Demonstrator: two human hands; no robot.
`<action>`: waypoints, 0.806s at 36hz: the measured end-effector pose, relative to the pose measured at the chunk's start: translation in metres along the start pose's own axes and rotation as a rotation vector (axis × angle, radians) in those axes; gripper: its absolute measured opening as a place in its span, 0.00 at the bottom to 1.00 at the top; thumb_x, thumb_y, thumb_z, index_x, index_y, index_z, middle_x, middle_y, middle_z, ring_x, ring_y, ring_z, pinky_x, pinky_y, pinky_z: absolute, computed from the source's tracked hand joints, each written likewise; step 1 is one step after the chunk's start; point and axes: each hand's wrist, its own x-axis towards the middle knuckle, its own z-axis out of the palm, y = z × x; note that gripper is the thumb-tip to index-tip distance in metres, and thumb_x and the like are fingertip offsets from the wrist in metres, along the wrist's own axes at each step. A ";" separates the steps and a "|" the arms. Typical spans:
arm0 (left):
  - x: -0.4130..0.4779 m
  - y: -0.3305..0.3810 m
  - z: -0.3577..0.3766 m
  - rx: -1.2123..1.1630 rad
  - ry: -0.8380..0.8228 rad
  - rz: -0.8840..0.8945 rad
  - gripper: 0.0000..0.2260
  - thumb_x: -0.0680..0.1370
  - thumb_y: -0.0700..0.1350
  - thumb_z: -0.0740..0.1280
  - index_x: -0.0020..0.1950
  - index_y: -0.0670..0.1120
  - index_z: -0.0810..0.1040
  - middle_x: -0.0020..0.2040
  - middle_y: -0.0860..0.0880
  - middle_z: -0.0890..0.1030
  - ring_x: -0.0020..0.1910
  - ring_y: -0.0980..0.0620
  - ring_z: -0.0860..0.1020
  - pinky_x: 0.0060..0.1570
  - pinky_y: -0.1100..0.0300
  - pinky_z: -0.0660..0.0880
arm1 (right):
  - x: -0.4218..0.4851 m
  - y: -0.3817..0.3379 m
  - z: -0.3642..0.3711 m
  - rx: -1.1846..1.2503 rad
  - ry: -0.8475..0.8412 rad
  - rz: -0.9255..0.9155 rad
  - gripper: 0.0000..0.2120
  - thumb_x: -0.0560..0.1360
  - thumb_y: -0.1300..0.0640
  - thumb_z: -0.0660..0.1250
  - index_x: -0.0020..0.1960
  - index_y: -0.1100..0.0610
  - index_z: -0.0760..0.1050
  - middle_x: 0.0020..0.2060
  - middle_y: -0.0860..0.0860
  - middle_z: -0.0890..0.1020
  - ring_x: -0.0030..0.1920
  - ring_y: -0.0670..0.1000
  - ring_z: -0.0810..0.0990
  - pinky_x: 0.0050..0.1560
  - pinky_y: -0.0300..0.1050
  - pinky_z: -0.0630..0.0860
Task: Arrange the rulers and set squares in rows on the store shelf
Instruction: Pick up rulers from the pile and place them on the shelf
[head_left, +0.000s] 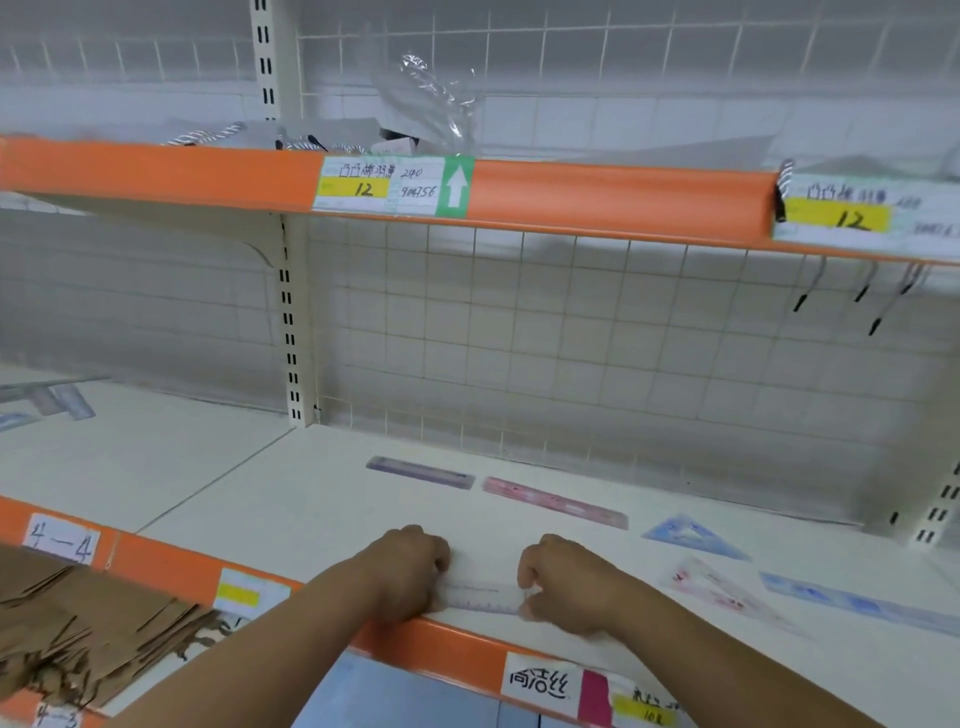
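Note:
Both hands hold a clear ruler (483, 597) flat at the front edge of the white shelf (311, 499). My left hand (408, 566) grips its left end and my right hand (563, 582) grips its right end. Farther back lie a purple ruler (420, 472) and, to its right, a pink ruler (553, 502), end to end. A blue set square (691, 535) lies right of them. In front of it sit a pink set square (722, 592) and a blue ruler (852, 603).
An orange-edged upper shelf (597, 195) with price labels hangs overhead. A wire grid backs the shelf. Brown paper bags (88, 623) lie on the lower level at left. More rulers (57, 400) rest on the neighbouring shelf far left. Hooks hang at upper right.

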 end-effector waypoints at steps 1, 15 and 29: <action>0.000 -0.001 0.000 -0.005 -0.001 -0.001 0.19 0.77 0.46 0.67 0.67 0.49 0.71 0.63 0.46 0.71 0.62 0.47 0.72 0.60 0.59 0.69 | -0.001 -0.001 0.001 -0.001 -0.001 0.010 0.15 0.75 0.52 0.68 0.59 0.59 0.75 0.57 0.54 0.74 0.56 0.55 0.75 0.58 0.50 0.73; -0.003 -0.005 0.000 0.003 0.001 0.049 0.13 0.76 0.47 0.68 0.60 0.49 0.73 0.55 0.48 0.68 0.57 0.47 0.74 0.55 0.60 0.70 | -0.013 -0.004 0.008 -0.091 0.114 -0.007 0.18 0.79 0.50 0.61 0.68 0.51 0.70 0.60 0.54 0.72 0.60 0.55 0.73 0.57 0.46 0.70; -0.003 -0.005 0.003 0.157 0.008 0.130 0.11 0.78 0.41 0.61 0.59 0.42 0.77 0.56 0.43 0.71 0.54 0.44 0.75 0.53 0.57 0.71 | -0.018 -0.001 0.008 -0.089 0.091 -0.041 0.20 0.79 0.46 0.61 0.65 0.55 0.74 0.48 0.47 0.64 0.59 0.54 0.73 0.47 0.41 0.62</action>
